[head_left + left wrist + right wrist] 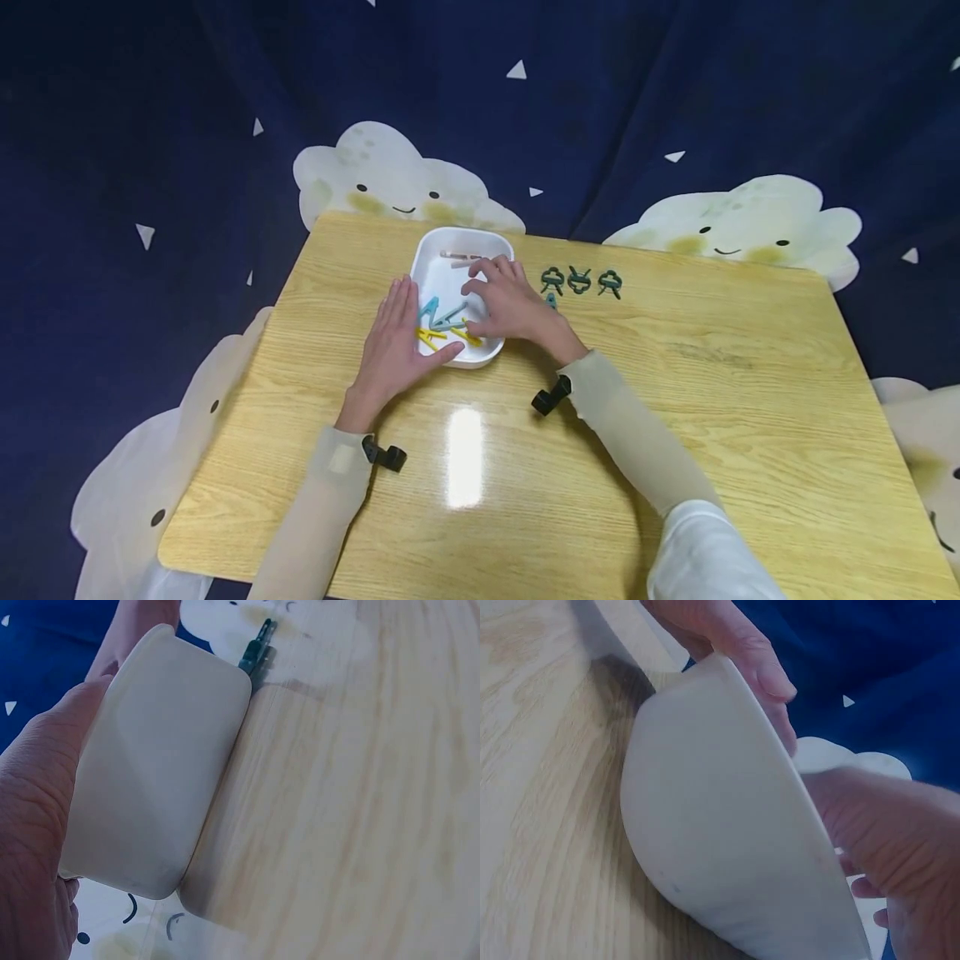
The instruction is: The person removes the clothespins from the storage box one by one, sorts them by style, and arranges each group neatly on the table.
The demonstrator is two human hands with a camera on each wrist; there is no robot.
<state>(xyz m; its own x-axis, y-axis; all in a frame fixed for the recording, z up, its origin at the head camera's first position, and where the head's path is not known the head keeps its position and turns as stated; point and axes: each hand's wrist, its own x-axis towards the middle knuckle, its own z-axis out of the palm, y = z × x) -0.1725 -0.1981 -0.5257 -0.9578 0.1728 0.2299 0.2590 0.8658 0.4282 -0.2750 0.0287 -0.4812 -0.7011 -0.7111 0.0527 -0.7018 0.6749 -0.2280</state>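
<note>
A white tub [421, 275] stands on the table. Inside lie blue clothespins [450, 320], yellow clothespins [431, 336] and brownish-pink clothespins [459, 255] by its far end. My left hand [395, 343] rests against the tub's left side, its fingers straight along the wall and its thumb stretched over the near rim. From the right, my right hand [510, 304] reaches into the tub with fingers spread and bent. Its thumb is near a yellow clothespin [470, 335], and a gap shows between thumb and forefinger. Nothing shows in its grasp.
Right of the tub, dark green clips [579, 281] lie in a row, with a blue clip [551, 301] partly hidden by my right wrist. The wooden table [720, 400] reaches a dark blue curtain [465, 75] with clouds on it.
</note>
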